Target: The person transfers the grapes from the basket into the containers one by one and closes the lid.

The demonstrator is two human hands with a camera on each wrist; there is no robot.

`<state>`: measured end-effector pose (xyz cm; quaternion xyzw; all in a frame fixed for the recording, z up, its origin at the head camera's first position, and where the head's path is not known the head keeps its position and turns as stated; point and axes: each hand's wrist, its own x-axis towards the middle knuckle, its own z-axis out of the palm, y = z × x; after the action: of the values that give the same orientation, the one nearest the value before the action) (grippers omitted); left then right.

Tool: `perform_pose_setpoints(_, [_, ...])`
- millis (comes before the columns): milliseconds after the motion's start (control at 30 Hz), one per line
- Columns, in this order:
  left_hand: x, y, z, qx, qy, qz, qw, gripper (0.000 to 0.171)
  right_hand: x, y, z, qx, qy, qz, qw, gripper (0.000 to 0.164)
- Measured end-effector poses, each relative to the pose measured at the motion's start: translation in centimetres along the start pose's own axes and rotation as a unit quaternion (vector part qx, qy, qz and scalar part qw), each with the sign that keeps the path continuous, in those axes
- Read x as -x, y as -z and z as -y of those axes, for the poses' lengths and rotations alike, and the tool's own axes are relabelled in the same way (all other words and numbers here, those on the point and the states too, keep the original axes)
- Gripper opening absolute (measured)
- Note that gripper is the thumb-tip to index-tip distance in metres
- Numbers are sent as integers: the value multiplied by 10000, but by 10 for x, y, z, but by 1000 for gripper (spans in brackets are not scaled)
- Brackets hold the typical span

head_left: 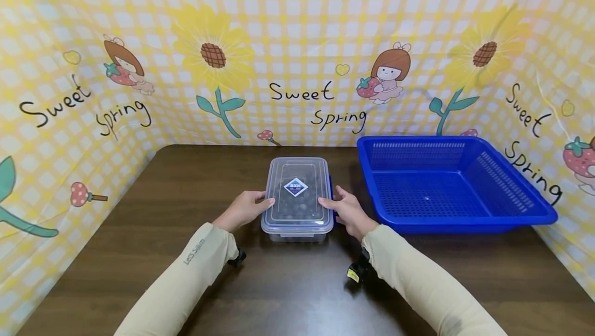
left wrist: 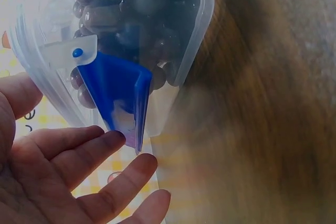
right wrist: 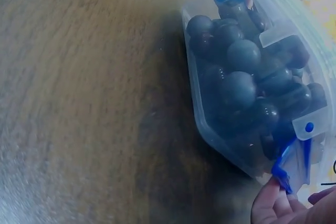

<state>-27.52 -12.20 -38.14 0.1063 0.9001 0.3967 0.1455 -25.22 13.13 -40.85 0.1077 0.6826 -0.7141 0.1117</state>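
A clear lidded food container (head_left: 297, 212) stands on the table in front of me, a diamond-shaped label (head_left: 296, 187) on its lid. Inside lie several dark, round, glossy balls (right wrist: 244, 56), possibly fruit, seen blurred through the plastic. My left hand (head_left: 245, 208) has its thumb on the lid's left edge; in the left wrist view its fingers are spread loosely against a blue side latch (left wrist: 118, 85) that stands out from the wall. Opposite, my right hand (head_left: 350, 211) lays its thumb on the lid's right edge. Its fingertips hold the other blue latch (right wrist: 286, 163), also swung outward.
A blue perforated plastic basket (head_left: 386, 221) stands on the wooden table (head_left: 297, 284) to the right of the container, near my right hand. Patterned yellow checked cloth (head_left: 297, 42) hangs behind the table and along both sides.
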Motion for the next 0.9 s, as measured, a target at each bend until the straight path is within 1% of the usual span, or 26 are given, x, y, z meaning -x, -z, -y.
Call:
perform_pose_setpoints(67, [1, 0, 0, 64, 2, 16, 10000, 49, 0, -1, 1, 54, 57, -35, 10000, 80])
perform_pose_setpoints(200, [1, 1, -1, 150, -86, 53, 9998, 45, 0, -4, 3, 184, 246, -141, 9994, 65])
perform_pose_setpoints(300, [1, 1, -1, 190, -81, 71, 9998, 43, 0, -5, 3, 373, 348, -203, 9985, 55])
perform_pose_setpoints(367, [1, 0, -2, 158, -87, 85, 9998, 42, 1, -4, 4, 524, 351, -234, 9977, 55])
perform_pose_setpoints(567, [1, 2, -5, 8, -34, 86, 10000, 41, 2, -5, 6, 636, 283, -222, 9973, 68])
perform_pose_setpoints(633, [1, 3, -5, -38, -13, 77, 10000, 41, 1, -5, 7, 616, 316, -221, 9974, 68])
perform_pose_setpoints(700, [1, 3, -6, -65, 8, 71, 10000, 42, 0, -6, 7, 617, 366, -216, 9972, 66])
perform_pose_setpoints(900, [2, 1, -5, 17, 164, 100, 9998, 44, 3, -6, 8, 738, 384, -259, 9962, 70])
